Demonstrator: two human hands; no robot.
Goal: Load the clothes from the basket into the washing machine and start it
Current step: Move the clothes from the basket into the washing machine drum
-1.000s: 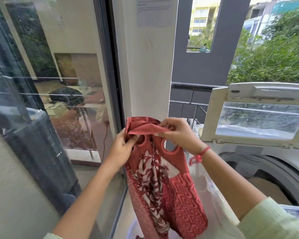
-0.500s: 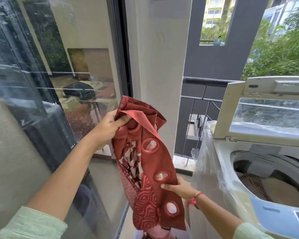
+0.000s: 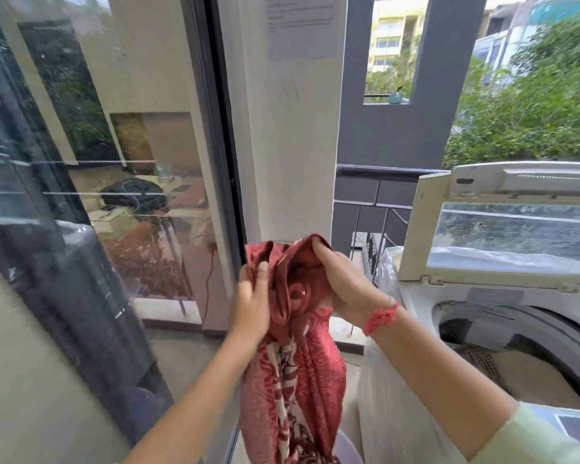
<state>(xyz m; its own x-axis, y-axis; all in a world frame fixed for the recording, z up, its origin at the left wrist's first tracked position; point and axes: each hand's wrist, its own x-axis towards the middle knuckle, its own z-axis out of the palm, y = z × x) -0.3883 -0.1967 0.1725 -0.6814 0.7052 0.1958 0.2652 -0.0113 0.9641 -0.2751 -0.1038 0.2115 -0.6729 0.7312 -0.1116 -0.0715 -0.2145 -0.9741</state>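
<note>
A red patterned cloth [image 3: 295,380] with ring holes hangs bunched in front of me. My left hand [image 3: 253,299] grips its top left edge and my right hand [image 3: 342,279] grips its top right fold, close together. At the right stands a white top-loading washing machine [image 3: 416,303] with its lid [image 3: 503,226] raised; some fabric [image 3: 482,360] lies in the drum. Only a pale rim of the basket [image 3: 349,447] shows under the hanging cloth.
A glass sliding door [image 3: 114,195] fills the left side, and a white pillar [image 3: 288,128] rises behind the cloth. A dark balcony railing [image 3: 382,195] runs behind the machine. The machine's control panel [image 3: 576,426] sits at the lower right.
My right hand came up from the cloth's lower part to its top, beside my left hand. The cloth is now gathered together and held lower, nearer the machine.
</note>
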